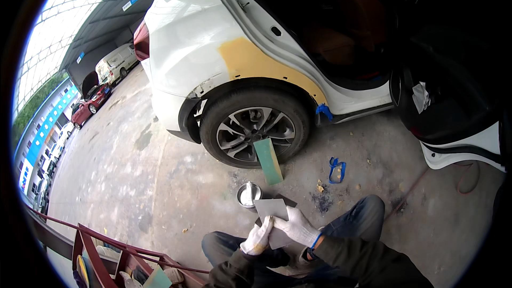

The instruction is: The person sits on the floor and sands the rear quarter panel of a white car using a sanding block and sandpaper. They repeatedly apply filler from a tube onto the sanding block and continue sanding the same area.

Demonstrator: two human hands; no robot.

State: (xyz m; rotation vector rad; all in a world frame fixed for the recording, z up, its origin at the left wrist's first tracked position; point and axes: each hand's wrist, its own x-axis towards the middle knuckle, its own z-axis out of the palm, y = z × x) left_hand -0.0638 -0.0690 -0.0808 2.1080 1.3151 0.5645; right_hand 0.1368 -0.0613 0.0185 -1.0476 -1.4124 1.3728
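"How's the rear qtr. panel [184, 37] on that white car [160, 104]?"

"Yellow patch [248, 58], prob. filler, is on, from above the arch fwd. to the sill end. Matte & chalky vs. glossy white paint; no topcoat over it, so I'd call it unfinished. Chipped strip [205, 84] at the bumper side looks rough, w/ no yellow on it."

"And the hands?"

"Both in white knit gloves. Left hand [257, 239]: fingers curled round the edge of a grey sheet [271, 209]. Right hand [296, 228]: fingers closed over its face. Sheet's flat, thin, approx. rectangular, held above the lap, near the metal tin [239, 196]."

"Anything else?"

"Green board [268, 160], oblong, leaning on the alloy wheel [228, 137]."
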